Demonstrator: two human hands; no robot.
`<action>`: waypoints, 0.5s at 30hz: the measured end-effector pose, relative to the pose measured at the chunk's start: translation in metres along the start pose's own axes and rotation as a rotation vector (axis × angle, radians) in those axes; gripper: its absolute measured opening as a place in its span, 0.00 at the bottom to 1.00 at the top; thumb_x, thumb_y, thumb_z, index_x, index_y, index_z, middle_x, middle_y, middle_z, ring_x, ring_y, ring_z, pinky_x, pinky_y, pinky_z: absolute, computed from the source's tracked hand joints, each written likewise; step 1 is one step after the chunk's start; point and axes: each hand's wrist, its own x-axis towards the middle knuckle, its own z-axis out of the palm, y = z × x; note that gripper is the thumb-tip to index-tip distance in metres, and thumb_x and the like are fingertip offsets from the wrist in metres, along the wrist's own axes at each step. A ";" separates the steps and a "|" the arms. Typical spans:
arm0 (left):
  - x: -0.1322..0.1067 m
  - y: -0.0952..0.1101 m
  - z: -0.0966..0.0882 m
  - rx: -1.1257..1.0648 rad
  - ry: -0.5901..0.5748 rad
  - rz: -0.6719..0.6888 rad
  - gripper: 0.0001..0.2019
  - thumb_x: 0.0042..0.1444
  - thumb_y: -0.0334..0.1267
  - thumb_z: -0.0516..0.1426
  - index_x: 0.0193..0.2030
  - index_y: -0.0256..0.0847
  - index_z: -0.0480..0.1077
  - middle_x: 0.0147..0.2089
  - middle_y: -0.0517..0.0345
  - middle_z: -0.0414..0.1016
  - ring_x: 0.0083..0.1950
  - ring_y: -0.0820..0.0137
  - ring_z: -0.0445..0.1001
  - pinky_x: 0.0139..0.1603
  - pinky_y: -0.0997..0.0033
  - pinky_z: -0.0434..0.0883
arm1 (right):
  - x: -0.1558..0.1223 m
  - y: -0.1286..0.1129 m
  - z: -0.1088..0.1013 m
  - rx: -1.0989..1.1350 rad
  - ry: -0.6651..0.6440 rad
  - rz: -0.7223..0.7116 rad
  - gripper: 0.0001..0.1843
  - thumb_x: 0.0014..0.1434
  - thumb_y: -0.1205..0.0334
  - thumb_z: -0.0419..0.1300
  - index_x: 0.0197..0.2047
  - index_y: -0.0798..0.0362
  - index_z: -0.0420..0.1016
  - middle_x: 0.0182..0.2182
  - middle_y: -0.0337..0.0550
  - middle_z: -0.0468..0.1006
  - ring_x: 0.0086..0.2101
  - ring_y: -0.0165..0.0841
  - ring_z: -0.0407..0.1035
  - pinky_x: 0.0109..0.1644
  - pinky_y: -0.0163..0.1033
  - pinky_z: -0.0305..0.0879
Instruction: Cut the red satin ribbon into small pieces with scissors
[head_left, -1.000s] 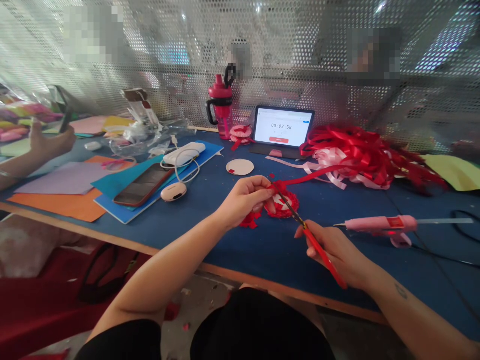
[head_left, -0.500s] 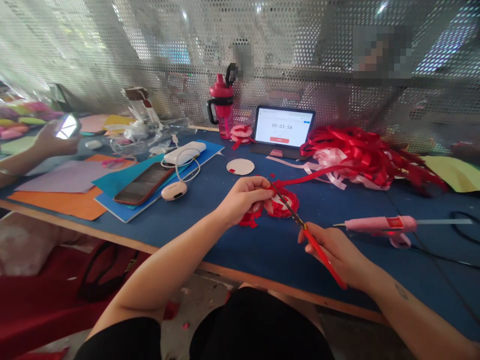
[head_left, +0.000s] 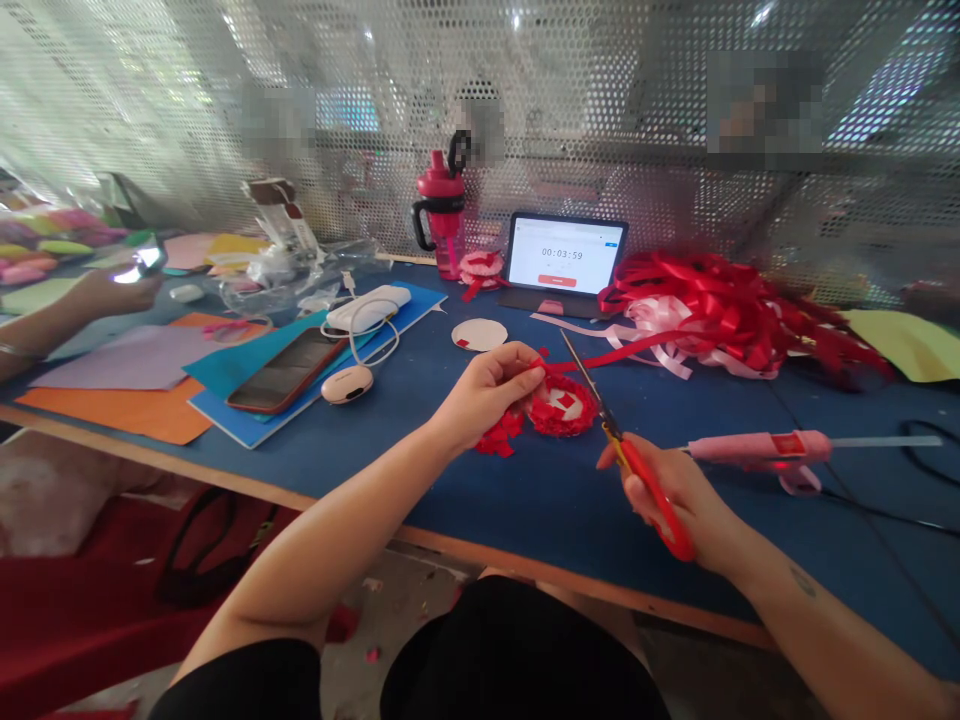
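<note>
My left hand (head_left: 487, 393) pinches the end of a red ribbon strip (head_left: 637, 349) that runs right to a heap of ribbon. Just below its fingers a red ribbon rosette (head_left: 561, 405) with a white centre lies on the blue table (head_left: 540, 480), with red scraps (head_left: 496, 440) beside it. My right hand (head_left: 671, 492) is closed round red-handled scissors (head_left: 622, 440), whose blades point up and left beside the ribbon.
A pink glue gun (head_left: 757, 447) with its cable lies right of my right hand. Behind are a tablet (head_left: 566, 255), a pink bottle (head_left: 441, 215), a red-and-white ribbon heap (head_left: 720, 310) and a white disc (head_left: 480, 334). A phone (head_left: 285, 368), coloured sheets and another person's hand (head_left: 112, 290) are left.
The scissors have lifted off the ribbon near my left fingers and swung to the right, blades now more upright. The other person's hand at left has lowered its phone.
</note>
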 end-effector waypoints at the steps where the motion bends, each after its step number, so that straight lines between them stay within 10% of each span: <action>1: 0.001 0.000 0.000 0.013 0.005 0.008 0.09 0.54 0.40 0.59 0.33 0.37 0.65 0.24 0.61 0.72 0.21 0.82 0.63 0.22 0.83 0.59 | -0.001 0.001 0.000 0.003 0.003 -0.006 0.28 0.61 0.35 0.44 0.43 0.53 0.63 0.18 0.32 0.60 0.18 0.27 0.56 0.22 0.33 0.51; 15: -0.002 -0.001 0.003 -0.155 0.028 0.039 0.05 0.57 0.32 0.52 0.36 0.39 0.57 0.31 0.56 0.76 0.22 0.81 0.62 0.21 0.82 0.55 | -0.004 0.004 0.002 -0.162 -0.024 -0.017 0.19 0.63 0.46 0.48 0.48 0.51 0.62 0.26 0.38 0.67 0.23 0.30 0.62 0.25 0.34 0.57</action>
